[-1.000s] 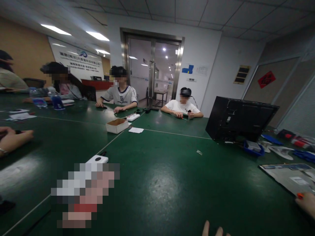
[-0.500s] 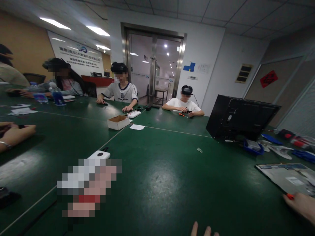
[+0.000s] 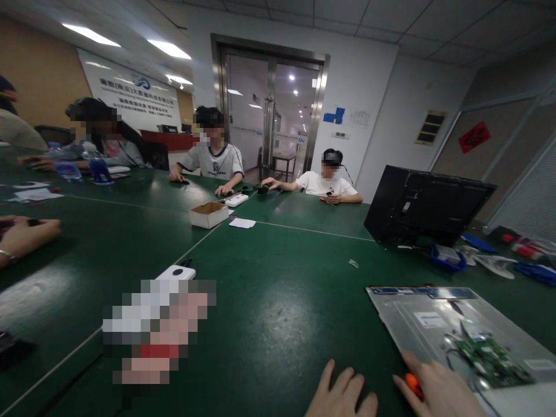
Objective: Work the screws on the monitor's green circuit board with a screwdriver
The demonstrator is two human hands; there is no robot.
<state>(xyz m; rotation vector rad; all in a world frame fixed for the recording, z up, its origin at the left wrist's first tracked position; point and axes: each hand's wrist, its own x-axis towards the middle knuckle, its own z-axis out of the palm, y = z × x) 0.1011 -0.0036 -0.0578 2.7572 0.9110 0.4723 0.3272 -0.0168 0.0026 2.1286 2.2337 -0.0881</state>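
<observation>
At the bottom edge, my left hand (image 3: 341,391) rests on the green table with its fingers apart, holding nothing. Just right of it, my right hand (image 3: 443,388) curls around a screwdriver (image 3: 413,383), of which only the orange handle end shows. The thumb and index finger of that hand are at the left edge of a flat silver display panel (image 3: 399,313). On the panel's back sit a green circuit board (image 3: 490,356) with cables and a white label (image 3: 429,319). My right palm covers part of the panel's near left side.
Behind the panel stands a black monitor casing (image 3: 425,208), with a blue tray (image 3: 447,258) beside it. A white power bank-like device (image 3: 176,273) lies left, partly pixelated. An open cardboard box (image 3: 209,216) is farther back. Several people sit around the table (image 3: 278,260).
The panel has slid left across the table along with my right hand and the screwdriver. My left hand has come farther into view. A co-worker opposite has reached sideways to a dark object.
</observation>
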